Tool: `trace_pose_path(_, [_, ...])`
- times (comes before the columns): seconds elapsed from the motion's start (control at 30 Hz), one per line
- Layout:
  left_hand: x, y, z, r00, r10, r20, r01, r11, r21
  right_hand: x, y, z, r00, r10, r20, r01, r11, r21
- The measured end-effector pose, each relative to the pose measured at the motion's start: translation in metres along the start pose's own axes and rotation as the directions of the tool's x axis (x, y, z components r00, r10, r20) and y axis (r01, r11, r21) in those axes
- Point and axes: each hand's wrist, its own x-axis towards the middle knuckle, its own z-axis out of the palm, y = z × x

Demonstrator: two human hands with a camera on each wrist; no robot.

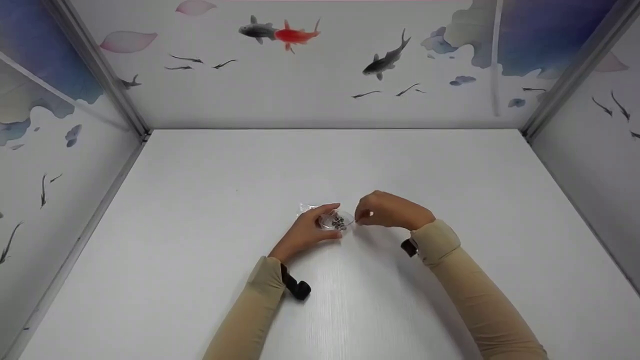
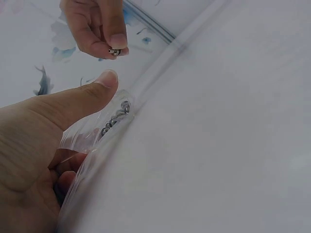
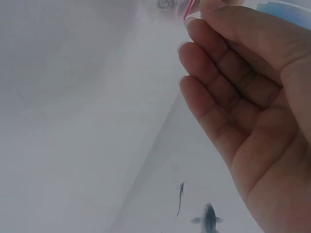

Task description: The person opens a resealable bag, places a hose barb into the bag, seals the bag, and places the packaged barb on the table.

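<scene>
A clear plastic bag point(image 1: 327, 221) with several small shiny metal parts point(image 1: 339, 222) in it lies near the middle of the white table. My left hand point(image 1: 307, 227) holds the bag, thumb on the near side and fingers on the far side. In the left wrist view the metal parts point(image 2: 116, 116) sit in a row near the bag's edge, beyond my thumb. My right hand point(image 1: 387, 210) is just right of the bag, pinching a small metal piece point(image 2: 114, 51) between thumb and forefinger. In the right wrist view its other fingers point(image 3: 206, 99) are loosely bent, and a red strip point(image 3: 188, 8) shows by the fingertips.
A crinkled clear plastic edge point(image 1: 305, 207) shows behind my left hand. The white table point(image 1: 200, 165) is enclosed by panels point(image 1: 320, 95) printed with fish and petals at the back and both sides. Metal posts stand at the back corners.
</scene>
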Motion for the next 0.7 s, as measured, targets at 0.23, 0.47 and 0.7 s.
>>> trace_pose_path(0.23, [-0.001,0.001,-0.001,1.0,-0.004,-0.003,0.004,1.0,-0.005,0.007,-0.003,0.0,0.999,-0.018,-0.032,0.018,1.0,-0.009])
trace_pose_path(0.47, [-0.001,0.0,-0.001,1.0,-0.001,-0.004,0.001,1.0,-0.025,0.013,-0.005,0.003,0.998,-0.029,-0.056,0.028,1.0,-0.013])
trace_pose_path(0.7, [0.0,0.0,0.0,1.0,-0.011,-0.003,0.011,1.0,-0.018,0.017,-0.007,0.003,0.996,-0.048,-0.074,0.045,0.998,-0.032])
